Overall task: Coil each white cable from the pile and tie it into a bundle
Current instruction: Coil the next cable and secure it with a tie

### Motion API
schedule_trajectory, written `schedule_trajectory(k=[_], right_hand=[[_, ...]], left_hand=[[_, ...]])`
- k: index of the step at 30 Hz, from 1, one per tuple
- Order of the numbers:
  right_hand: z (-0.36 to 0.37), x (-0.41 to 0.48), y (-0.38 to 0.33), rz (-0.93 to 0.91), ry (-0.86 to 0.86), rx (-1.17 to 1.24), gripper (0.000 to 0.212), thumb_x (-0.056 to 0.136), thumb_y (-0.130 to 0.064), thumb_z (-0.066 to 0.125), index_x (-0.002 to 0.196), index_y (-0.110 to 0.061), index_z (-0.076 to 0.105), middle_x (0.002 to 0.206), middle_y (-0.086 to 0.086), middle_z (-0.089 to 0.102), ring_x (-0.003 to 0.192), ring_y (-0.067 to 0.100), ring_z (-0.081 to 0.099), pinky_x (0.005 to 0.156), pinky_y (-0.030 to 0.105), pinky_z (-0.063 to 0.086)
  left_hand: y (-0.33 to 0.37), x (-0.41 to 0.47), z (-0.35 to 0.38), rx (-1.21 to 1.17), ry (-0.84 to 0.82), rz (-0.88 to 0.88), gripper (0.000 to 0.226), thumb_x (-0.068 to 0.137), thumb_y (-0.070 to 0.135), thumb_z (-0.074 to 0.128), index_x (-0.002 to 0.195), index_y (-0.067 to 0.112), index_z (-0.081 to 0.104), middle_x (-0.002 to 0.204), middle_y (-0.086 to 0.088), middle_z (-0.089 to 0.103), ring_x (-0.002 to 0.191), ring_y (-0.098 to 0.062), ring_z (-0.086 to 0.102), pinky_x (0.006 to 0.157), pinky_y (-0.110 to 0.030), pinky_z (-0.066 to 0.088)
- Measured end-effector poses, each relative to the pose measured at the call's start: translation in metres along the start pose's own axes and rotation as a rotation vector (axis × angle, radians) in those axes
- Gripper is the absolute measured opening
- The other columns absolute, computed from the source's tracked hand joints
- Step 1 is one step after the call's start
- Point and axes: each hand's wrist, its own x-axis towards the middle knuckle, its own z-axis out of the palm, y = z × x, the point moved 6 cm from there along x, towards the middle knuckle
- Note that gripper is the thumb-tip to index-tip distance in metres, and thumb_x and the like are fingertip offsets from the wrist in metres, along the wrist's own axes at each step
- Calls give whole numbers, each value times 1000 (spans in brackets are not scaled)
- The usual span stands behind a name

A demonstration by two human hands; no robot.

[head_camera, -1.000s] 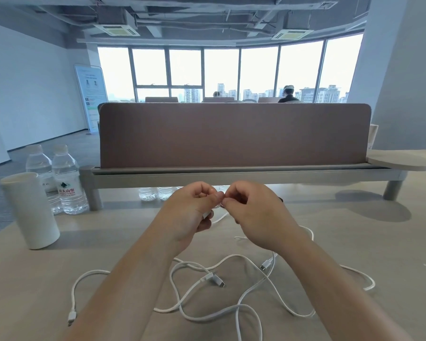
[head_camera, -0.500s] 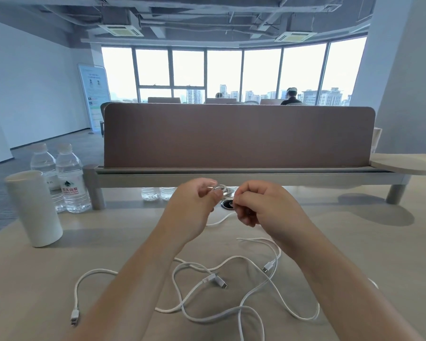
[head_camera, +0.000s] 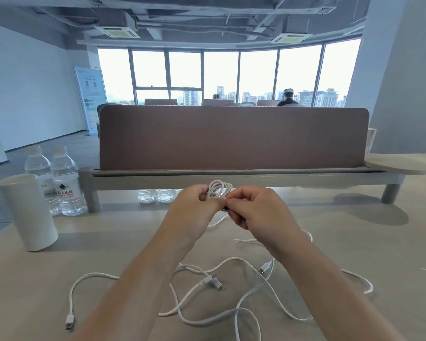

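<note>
1. My left hand (head_camera: 194,212) grips a small coil of thin white cable (head_camera: 220,188). The fingers curl round its lower side, and several loops stand up above my knuckles.
2. My right hand (head_camera: 258,212) meets the left, with thumb and forefinger pinched on the cable right at the coil. My fingers hide which strand they pinch.
3. A loose tail (head_camera: 217,222) of white cable drops from just under the grip toward the pale wooden tabletop (head_camera: 354,242). I judge it to be the same cable, so this coil is only part wound and not yet tied.
4. Below the grip and nearer to me, a tangle of loose white cables (head_camera: 231,313) lies spread on the tabletop, with several plugs showing. The strands cross too much for me to count them.
5. Progress: I see no tied bundle anywhere. One cable is in hand, and the tangle is untouched. Most of the task is left: finish winding, tie off, then take the next cable.
6. Well left of the grip stand a tall white paper cup (head_camera: 27,210) and clear plastic water bottles (head_camera: 64,185). Beyond the grip is a brown felt desk partition (head_camera: 231,136).
</note>
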Motion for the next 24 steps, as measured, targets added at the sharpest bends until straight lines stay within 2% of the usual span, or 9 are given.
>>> schedule_trajectory(k=[1, 3, 6, 9, 12, 15, 17, 20, 24], right_hand=[[-1, 0, 0, 2, 9, 22, 14, 92, -8, 62, 81, -8, 71, 56, 4, 53, 55, 17, 38, 53, 24, 33], [-1, 1, 1, 3, 25, 40, 13, 91, -7, 63, 80, -6, 70, 56, 5, 53, 56, 19, 39, 56, 28, 33], [-3, 3, 3, 8, 54, 29, 15, 89, -4, 61, 77, -6, 70, 55, 4, 54, 57, 19, 40, 56, 29, 34], [-4, 3, 2, 3, 43, -38, 21, 88, -7, 62, 70, -11, 70, 55, 3, 54, 55, 16, 40, 55, 28, 34], [-6, 2, -1, -28, 53, -165, 23, 86, -9, 63, 65, -15, 69, 47, -7, 51, 48, 12, 38, 51, 24, 34], [-5, 3, -1, -37, 51, -241, 23, 86, -9, 62, 64, -16, 67, 45, -8, 50, 44, 10, 37, 47, 22, 32], [-4, 2, 0, -48, 40, -297, 23, 87, -11, 62, 65, -17, 65, 47, -9, 51, 44, 7, 38, 47, 20, 32], [-2, 1, -2, -66, 23, -356, 25, 89, -17, 63, 64, -20, 62, 48, -12, 51, 44, 5, 41, 46, 16, 32], [-2, 0, -4, -53, 0, -296, 21, 89, -16, 64, 70, -9, 65, 48, -7, 51, 40, 6, 35, 45, 18, 31]], left_hand=[[2, -1, 1, -83, -6, -22, 20, 75, 20, 68, 80, 1, 66, 55, 0, 44, 59, -17, 34, 60, -31, 26], [-1, -2, 3, -287, -26, -80, 34, 71, 15, 64, 94, -11, 62, 70, -13, 51, 69, -23, 39, 68, -38, 29], [-5, -1, 3, -407, -89, -129, 29, 89, -4, 62, 117, 3, 61, 81, -18, 62, 69, -26, 53, 64, -35, 47], [-5, -2, 1, -354, -129, -147, 35, 93, -6, 61, 122, 11, 55, 81, -14, 73, 67, -29, 67, 64, -36, 59], [-7, -1, 0, -296, -137, -137, 37, 92, -5, 64, 121, 13, 53, 79, -14, 74, 61, -26, 66, 59, -33, 58], [-9, -1, 3, -190, -132, -99, 35, 92, -2, 65, 118, 18, 53, 76, -9, 73, 57, -19, 62, 61, -32, 59], [-12, 0, 3, -148, -120, -104, 35, 92, -2, 64, 117, 22, 54, 80, -10, 70, 63, -19, 61, 65, -35, 61], [-14, 2, 2, -126, -114, -121, 34, 92, -1, 60, 115, 24, 56, 86, -14, 63, 72, -23, 56, 58, -32, 55], [-9, 1, 1, -158, -157, -104, 34, 93, -5, 58, 117, 19, 56, 80, -11, 63, 63, -20, 61, 53, -29, 50]])
